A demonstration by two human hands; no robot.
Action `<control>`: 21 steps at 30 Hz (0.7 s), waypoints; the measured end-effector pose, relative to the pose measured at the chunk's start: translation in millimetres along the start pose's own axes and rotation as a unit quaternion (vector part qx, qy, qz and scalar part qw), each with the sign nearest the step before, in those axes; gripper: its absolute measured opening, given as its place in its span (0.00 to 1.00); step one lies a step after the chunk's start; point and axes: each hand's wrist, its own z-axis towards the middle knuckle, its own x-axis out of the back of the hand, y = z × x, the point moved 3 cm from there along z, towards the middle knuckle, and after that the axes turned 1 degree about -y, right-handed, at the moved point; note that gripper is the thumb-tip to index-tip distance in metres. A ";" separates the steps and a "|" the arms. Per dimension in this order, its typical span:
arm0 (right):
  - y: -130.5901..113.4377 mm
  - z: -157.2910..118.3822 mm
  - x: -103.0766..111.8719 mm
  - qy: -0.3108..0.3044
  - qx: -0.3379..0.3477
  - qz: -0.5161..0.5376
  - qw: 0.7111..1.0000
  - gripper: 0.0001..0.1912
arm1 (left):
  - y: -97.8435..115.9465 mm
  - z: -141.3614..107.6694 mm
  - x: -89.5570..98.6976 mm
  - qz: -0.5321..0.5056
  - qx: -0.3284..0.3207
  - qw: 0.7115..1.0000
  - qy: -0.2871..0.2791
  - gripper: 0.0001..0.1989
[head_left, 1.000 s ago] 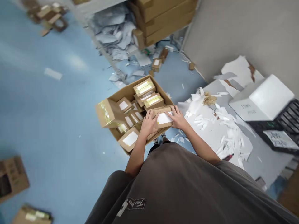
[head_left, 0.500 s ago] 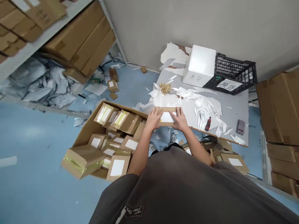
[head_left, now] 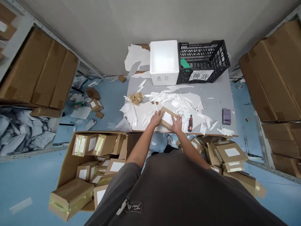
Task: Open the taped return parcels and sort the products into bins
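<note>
Between my two hands is a small cardboard box (head_left: 167, 117) with a white label on top, tilted at an angle over the table's front edge. My left hand (head_left: 156, 119) grips its left end. My right hand (head_left: 176, 124) is closed on its right end. Just right of that hand lies a red and black box cutter (head_left: 190, 123). Torn white paper strips (head_left: 185, 105) are scattered behind the box, and a crumpled tan clump (head_left: 136, 98) sits to the left. Whether the box rests on the table I cannot tell.
On the grey table (head_left: 216, 103) stand a white foam box (head_left: 164, 77) and a black plastic crate (head_left: 202, 75); a phone-like blurred object (head_left: 226, 116) lies right. A large carton (head_left: 68, 163) of labelled boxes is at my left. More boxes (head_left: 231, 152) pile up at right, with shelves on both sides.
My view has turned left to face the table squarely. Both hands have carried the box from in front of the table's edge onto or over the tabletop, and the box is now angled.
</note>
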 end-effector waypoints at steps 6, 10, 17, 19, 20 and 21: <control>14.1 10.8 -31.5 0.010 -0.001 0.043 0.999 0.63 | 2.0 1.8 -42.4 -0.031 0.035 0.997 -0.067 0.55; 1.9 18.9 -35.7 0.033 -0.045 0.076 0.996 0.65 | -1.3 6.1 -56.0 -0.068 0.058 0.996 -0.010 0.54; -21.0 42.2 -21.0 -0.097 -0.113 0.078 0.986 0.52 | -8.3 -6.0 -99.0 -0.244 0.106 0.960 0.092 0.62; -20.7 40.8 -21.3 -0.122 -0.087 0.088 0.985 0.54 | -8.6 -7.5 -111.4 -0.279 0.059 0.956 0.063 0.64; -19.7 39.7 -22.5 -0.125 -0.080 0.092 0.985 0.56 | -9.6 -6.6 -116.1 -0.293 0.040 0.954 0.049 0.63; -18.7 38.9 -24.1 -0.125 -0.078 0.097 0.984 0.58 | -11.4 -4.5 -119.7 -0.308 0.029 0.950 0.039 0.61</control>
